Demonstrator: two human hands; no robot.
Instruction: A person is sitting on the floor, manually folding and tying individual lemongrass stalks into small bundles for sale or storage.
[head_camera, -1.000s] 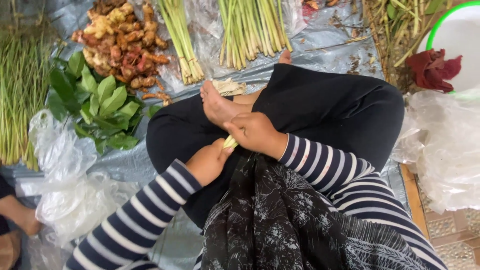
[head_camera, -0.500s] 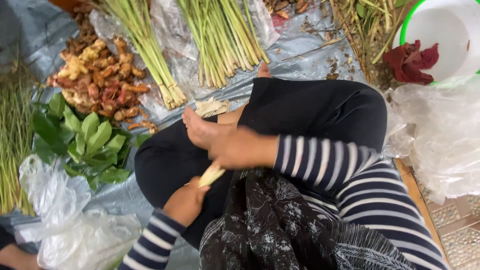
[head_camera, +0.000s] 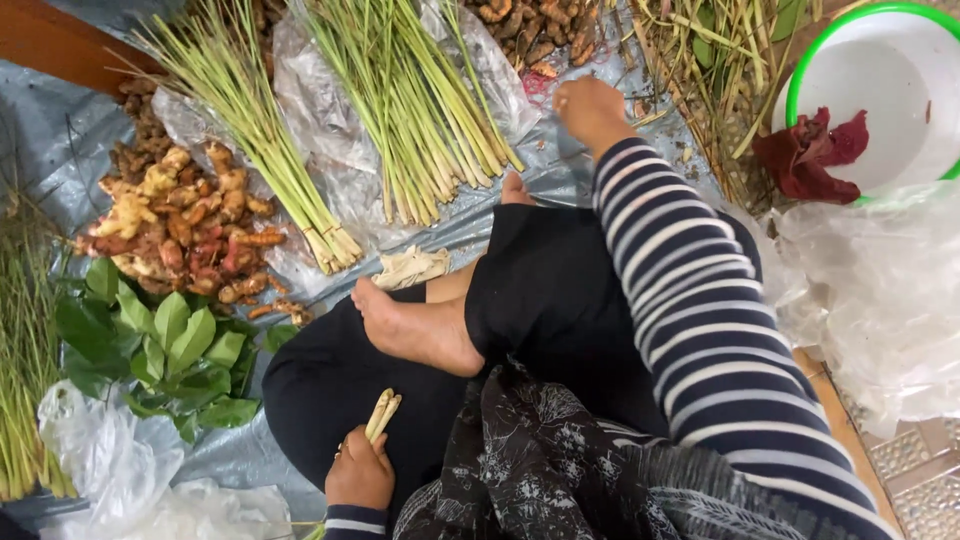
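Our left hand (head_camera: 358, 472) has its fingers (head_camera: 350, 450) curled around a short pale piece of lemongrass stalk (head_camera: 381, 413), which sticks up out of the fist above our black-clad lap, just below our bare foot (head_camera: 415, 325). Our right hand (head_camera: 592, 108) is stretched far forward at the end of the striped sleeve (head_camera: 690, 300); its fingers are bent down toward the grey plastic sheet (head_camera: 60, 150) on the floor, and we cannot tell whether they grip anything. That hand sits just beside the stem ends of the middle lemongrass bundle (head_camera: 420, 110), with scattered dry trimmings (head_camera: 700, 70) on its other side. A second lemongrass bundle (head_camera: 250, 130) lies further left, next to a heap of knobbly orange-brown roots (head_camera: 185, 225). Below the roots sits a bunch of green leaves (head_camera: 165, 345). A white basin with a green rim (head_camera: 900, 80) holds dark red petals (head_camera: 815, 150) at the upper right, above crumpled clear plastic bags (head_camera: 880, 290).
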